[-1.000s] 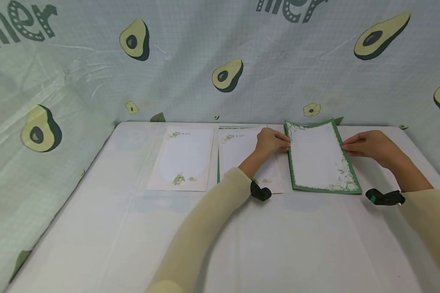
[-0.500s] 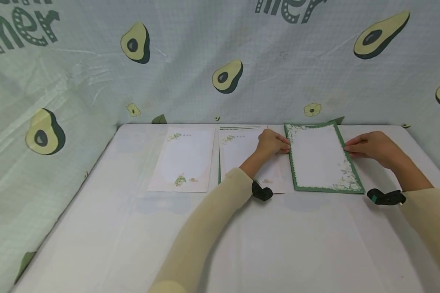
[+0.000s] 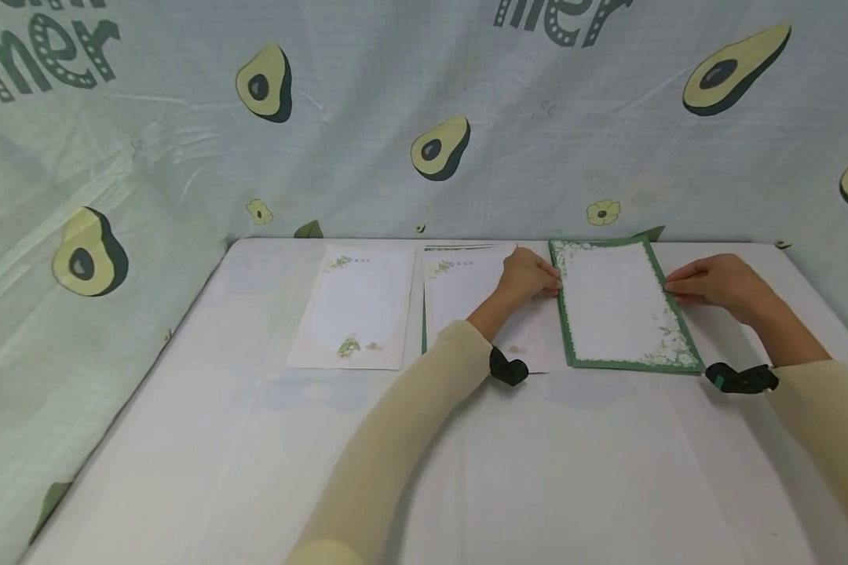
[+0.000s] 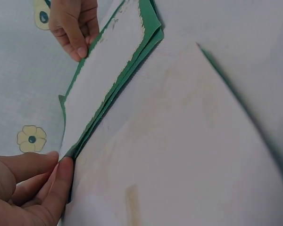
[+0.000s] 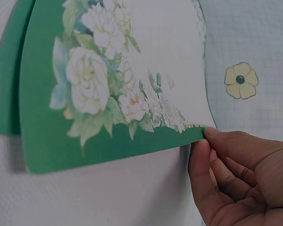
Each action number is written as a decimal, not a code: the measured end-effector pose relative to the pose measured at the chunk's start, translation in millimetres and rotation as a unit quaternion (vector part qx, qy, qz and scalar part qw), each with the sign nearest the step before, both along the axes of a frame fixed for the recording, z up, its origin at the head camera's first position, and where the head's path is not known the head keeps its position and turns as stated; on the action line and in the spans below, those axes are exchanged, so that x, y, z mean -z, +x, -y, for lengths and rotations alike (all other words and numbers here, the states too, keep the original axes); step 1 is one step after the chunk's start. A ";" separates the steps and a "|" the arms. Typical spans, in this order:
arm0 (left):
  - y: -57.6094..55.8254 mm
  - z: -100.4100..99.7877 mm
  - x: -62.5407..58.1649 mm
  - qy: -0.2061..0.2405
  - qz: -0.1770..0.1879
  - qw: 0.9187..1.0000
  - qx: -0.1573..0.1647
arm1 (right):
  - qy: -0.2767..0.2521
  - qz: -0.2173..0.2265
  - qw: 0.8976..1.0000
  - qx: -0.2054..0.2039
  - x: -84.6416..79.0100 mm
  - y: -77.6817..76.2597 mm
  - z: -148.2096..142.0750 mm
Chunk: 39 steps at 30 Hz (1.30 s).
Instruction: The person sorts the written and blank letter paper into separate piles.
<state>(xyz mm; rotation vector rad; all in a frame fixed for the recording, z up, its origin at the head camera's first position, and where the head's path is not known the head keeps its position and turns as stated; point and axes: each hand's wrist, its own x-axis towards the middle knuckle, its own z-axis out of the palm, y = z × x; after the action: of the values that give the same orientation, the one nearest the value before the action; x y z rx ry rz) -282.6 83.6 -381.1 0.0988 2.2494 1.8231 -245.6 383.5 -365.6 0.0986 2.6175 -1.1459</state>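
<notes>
Green-bordered stationery paper with white printed flowers lies at the back right of the table, several sheets stacked with slightly uneven edges. My left hand pinches the left edge of these sheets between thumb and fingers. On the opposite side my right hand pinches the right edge; in the right wrist view the thumb lies on top of the green border and a finger underneath. Layered green edges show in the left wrist view. Under my left forearm lies a stack of pale pink paper, partly hidden.
Another pale pink sheet with a small plant print lies flat to the left of the middle stack. A white cloth covers the table. Behind it hangs an avocado-print curtain, close to the table's back edge.
The green-bordered sheets have come down from a slightly raised, tilted position to lie flatter, their far edge lower. Both hands keep their pinch with little movement.
</notes>
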 end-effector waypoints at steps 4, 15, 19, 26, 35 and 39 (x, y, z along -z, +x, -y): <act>-1.7 -6.2 -0.5 -0.047 -0.004 0.999 -0.015 | 0.000 0.008 1.000 0.007 2.7 -1.2 -1.9; -3.5 -12.5 -3.5 -0.257 -0.078 0.963 -0.004 | 0.009 0.003 1.000 0.006 7.1 -2.3 -2.2; -5.2 -15.3 -3.0 -0.273 -0.082 0.958 -0.009 | 0.024 -0.004 1.000 0.004 6.0 -3.1 -0.1; -4.5 -19.5 -4.7 -0.299 -0.088 0.950 -0.026 | 0.024 -0.007 1.000 0.006 7.3 -4.5 1.9; -7.0 -4.0 -9.8 -0.268 -0.094 0.958 0.032 | 0.058 -0.013 0.998 -0.009 2.1 -3.7 -1.8; -3.8 13.4 -18.0 -0.235 -0.121 0.961 0.077 | 0.073 -0.010 0.997 -0.014 -2.0 1.8 -7.2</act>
<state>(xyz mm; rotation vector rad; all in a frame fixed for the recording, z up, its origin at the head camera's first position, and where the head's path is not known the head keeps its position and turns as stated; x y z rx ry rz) -286.4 70.2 -363.1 0.4152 2.6918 1.2141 -243.8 390.7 -363.7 0.0812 2.7087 -0.9518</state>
